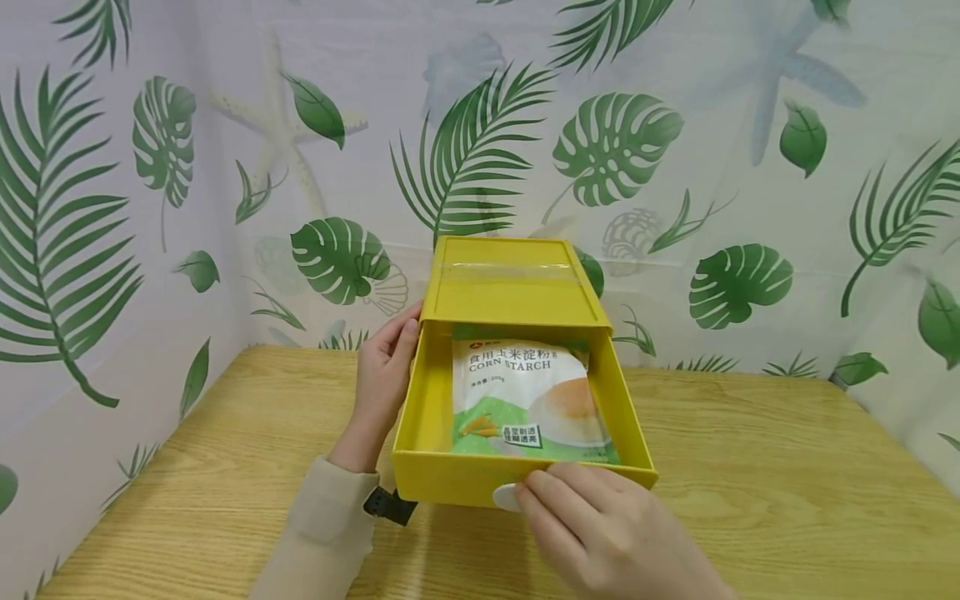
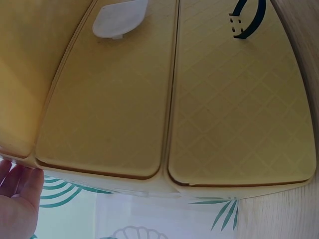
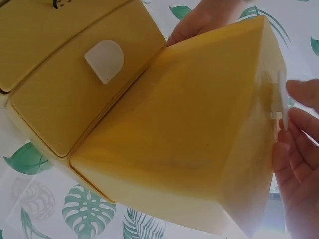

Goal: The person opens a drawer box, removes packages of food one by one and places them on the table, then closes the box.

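A yellow drawer cabinet (image 1: 510,300) stands on the table with its top drawer (image 1: 442,479) pulled far out. Inside that drawer lies a white and green bag of corn starch (image 1: 525,392), printed side up. My right hand (image 1: 607,529) is at the drawer's front, pinching its white handle (image 1: 506,497) between thumb and fingers. Against the cabinet's left side rests my left hand (image 1: 384,362), fingers extended near the top edge. In the left wrist view, the left hand (image 2: 20,196) shows partly at the lower left, fingertips at the cabinet's side.
Below the open drawer are two closed drawers: the middle one (image 2: 104,109) has a white handle (image 2: 119,20), the lower one (image 2: 239,109) a dark handle (image 2: 256,22). Clear tape (image 1: 510,270) crosses the cabinet's top. A leaf-patterned cloth (image 1: 480,125) hangs behind the wooden table (image 1: 750,467).
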The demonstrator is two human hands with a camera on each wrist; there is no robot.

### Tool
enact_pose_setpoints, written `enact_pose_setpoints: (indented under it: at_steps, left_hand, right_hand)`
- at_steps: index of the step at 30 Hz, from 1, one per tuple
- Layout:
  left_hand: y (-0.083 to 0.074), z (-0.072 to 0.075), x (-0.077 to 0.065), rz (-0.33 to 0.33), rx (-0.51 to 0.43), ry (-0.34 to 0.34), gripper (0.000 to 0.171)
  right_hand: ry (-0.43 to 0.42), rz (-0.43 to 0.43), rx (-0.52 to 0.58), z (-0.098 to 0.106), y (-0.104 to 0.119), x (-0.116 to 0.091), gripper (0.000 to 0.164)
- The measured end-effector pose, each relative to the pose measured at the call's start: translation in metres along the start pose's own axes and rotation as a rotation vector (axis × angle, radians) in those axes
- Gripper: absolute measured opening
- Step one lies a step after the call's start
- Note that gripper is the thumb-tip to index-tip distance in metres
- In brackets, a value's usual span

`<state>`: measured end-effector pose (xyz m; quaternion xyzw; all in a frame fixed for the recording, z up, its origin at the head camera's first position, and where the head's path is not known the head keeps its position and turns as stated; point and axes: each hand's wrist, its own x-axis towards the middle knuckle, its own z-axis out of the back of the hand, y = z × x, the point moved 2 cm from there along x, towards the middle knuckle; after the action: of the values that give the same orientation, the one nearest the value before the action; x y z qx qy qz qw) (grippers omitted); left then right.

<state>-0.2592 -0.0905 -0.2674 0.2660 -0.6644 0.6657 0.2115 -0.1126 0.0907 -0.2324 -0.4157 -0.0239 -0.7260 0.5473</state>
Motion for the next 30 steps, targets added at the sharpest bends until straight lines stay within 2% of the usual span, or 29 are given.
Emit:
enact_pose_setpoints:
  at_steps: [2, 7, 14, 20, 24, 26, 30]
  left_hand:
    - [0.000, 0.000, 0.000, 0.000, 0.000, 0.002, 0.030]
    - [-0.001, 0.000, -0.001, 0.007, 0.009, 0.005, 0.030]
    - [-0.001, 0.000, -0.002, 0.007, 0.024, 0.000, 0.030]
    - [0.000, -0.001, -0.003, 0.009, 0.006, 0.004, 0.031]
    - [0.001, -0.002, -0.003, 0.006, 0.011, 0.004, 0.031]
    - [0.001, -0.002, -0.003, 0.002, 0.026, 0.002, 0.031]
    - [0.001, -0.003, -0.002, -0.002, 0.046, -0.003, 0.031]
  right_hand:
    - [-0.020, -0.024, 0.023, 0.002, 0.001, 0.003, 0.028]
    - [-0.157, -0.026, 0.037, 0.004, 0.000, 0.007, 0.024]
    - [-0.343, -0.017, 0.042, 0.003, -0.006, -0.001, 0.022]
    - [-0.388, -0.148, 0.148, 0.007, -0.015, -0.008, 0.022]
    - [-0.420, -0.202, 0.237, 0.011, -0.024, -0.008, 0.023]
    - [-0.427, -0.211, 0.234, 0.013, -0.030, -0.008, 0.023]
    - [-0.387, -0.255, 0.174, 0.016, -0.040, -0.009, 0.027]
